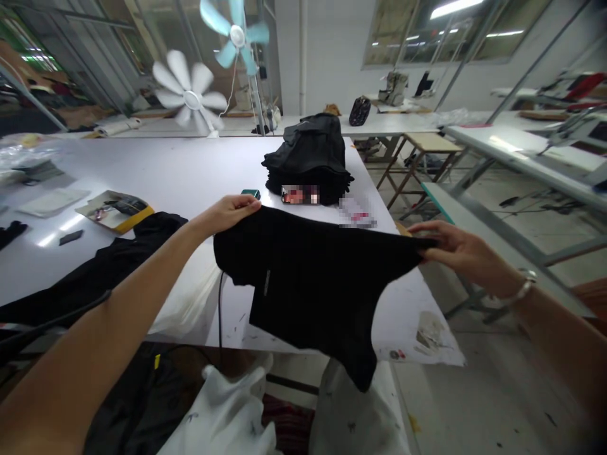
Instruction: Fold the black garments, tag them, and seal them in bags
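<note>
Black fabric (313,278) hangs stretched out above the near part of the white bench (199,167), one lower corner dipping past the edge. From the left, a dark cloth (116,262) lies on the bench, then the left hand (229,212) has its fingers clamped on the fabric's upper left corner. Farther back stands a black stack (310,151), and the right hand (458,249) has its fingers pinched on the fabric's right end, a bracelet (525,285) at the wrist.

Left arm (137,297), right arm (564,335) extended forward, spread apart; left hand (236,208), right hand (462,253) both pinched.
</note>
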### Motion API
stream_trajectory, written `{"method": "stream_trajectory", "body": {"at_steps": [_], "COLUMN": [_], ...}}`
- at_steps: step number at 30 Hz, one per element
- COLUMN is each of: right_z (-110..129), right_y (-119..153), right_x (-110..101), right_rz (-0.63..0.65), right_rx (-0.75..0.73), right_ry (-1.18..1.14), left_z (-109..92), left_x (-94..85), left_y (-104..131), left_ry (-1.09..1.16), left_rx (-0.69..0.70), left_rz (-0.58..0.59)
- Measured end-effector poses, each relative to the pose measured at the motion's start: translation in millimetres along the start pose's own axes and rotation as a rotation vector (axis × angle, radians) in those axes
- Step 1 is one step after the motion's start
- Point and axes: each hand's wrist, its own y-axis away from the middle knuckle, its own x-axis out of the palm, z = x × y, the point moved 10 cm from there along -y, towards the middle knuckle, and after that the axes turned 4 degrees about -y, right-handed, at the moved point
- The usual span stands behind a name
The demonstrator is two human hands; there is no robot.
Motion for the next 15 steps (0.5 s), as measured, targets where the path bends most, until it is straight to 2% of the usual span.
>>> {"method": "stream_trajectory", "body": {"at_steps": [2,4,6,7,9,13,15], "right_z": [26,45,49,44,19,-62,-87], "right_y": [-16,-14,-4,3,17,48,59], "right_x": [-2,-9,-14,-15,-12,8,26], "right_rz": [-0.052,-0.127,-0.157,-0.146,-0.057,0.268,0.399], "right_rx": [-0.11,-0.195,-0.212,-0.195,-0.116,0.216,0.299], "right_ry": [0.019,0.043,0.093,0.126,0.177,0.192,0.246], "left_z": [-21,-45,-62,-65,-59,-16,-1], "left_x": [-31.7,-55.6,-59.7,-52.7,-19.0,85.9,122.7], "left_y": [-6,1,16,24,41,82,97], "left_ry": [-0.06,-0.11,-0.138,-0.148,-0.183,-0.371,-0.447], "left_rx": [0.058,0.145,0.237,0.27,0.301,0.266,0.264], "left_rz": [-0.178,-0.34,-0.4,-0.377,-0.21,0.312,0.434]}}
